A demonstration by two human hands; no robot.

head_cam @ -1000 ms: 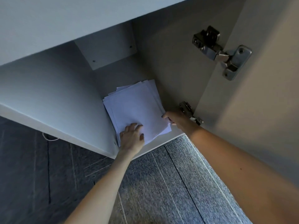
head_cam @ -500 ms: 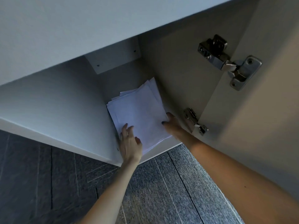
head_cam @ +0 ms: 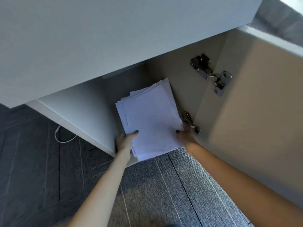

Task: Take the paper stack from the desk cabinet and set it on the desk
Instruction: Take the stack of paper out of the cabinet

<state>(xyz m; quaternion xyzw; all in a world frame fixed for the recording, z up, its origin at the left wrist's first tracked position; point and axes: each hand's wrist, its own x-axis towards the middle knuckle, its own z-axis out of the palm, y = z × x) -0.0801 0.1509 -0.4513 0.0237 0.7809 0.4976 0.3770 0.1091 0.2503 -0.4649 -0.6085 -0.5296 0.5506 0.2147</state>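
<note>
A loose stack of white paper (head_cam: pixel 150 117) is at the mouth of the open desk cabinet (head_cam: pixel 85 112), its near edge hanging out over the cabinet's front lip. My left hand (head_cam: pixel 125 141) grips the stack's lower left edge, thumb on top and fingers hidden beneath. On the lower right corner, my right hand (head_cam: pixel 186 134) holds it the same way. The sheets are slightly fanned at the far end. The white desk top (head_cam: pixel 98 38) spans the view above the cabinet.
The cabinet door (head_cam: pixel 255 112) stands open on the right, with an upper hinge (head_cam: pixel 211 74) and a lower hinge (head_cam: pixel 191 122) close to my right hand. Dark carpet (head_cam: pixel 164 185) lies below. A white cable (head_cam: pixel 63 136) lies on the floor at left.
Both hands went from resting flat on the stack to gripping its near corners. The stack has slid toward me, past the cabinet's front edge. The view has tilted up.
</note>
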